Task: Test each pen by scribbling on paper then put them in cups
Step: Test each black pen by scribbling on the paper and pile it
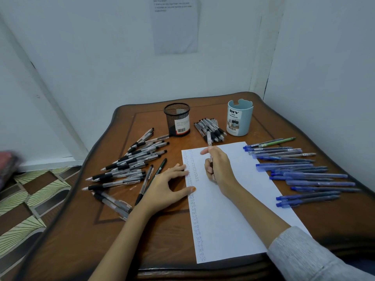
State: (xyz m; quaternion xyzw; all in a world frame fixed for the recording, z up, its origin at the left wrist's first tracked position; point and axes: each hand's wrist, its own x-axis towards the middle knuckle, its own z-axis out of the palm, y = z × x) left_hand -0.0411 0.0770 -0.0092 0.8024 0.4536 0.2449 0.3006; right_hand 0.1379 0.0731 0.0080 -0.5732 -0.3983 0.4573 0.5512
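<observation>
On white paper sheet (pixel 227 209), mid brown wooden bench (pixel 162 240), we see clear-barrelled pen (pixel 209 139) pinched in right hand (pixel 220 169), tip hidden. Left hand (pixel 168 187), fingers spread, presses sheet's left edge. Behind: black mesh cup (pixel 178 118), pale blue plastic cup (pixel 239 120). Black-grip pens (pixel 132 165) left, blue pens (pixel 300 173) right.

open lanes: the bare front-left of the brown wooden table (pixel 91 250) and the near half of the white paper sheet (pixel 223 230). obstacles: black-grip pens (pixel 129 165) left, blue pens (pixel 304 175) right, a pen bundle (pixel 211 127) between the black mesh cup (pixel 177 118) and pale blue plastic cup (pixel 239 118).
</observation>
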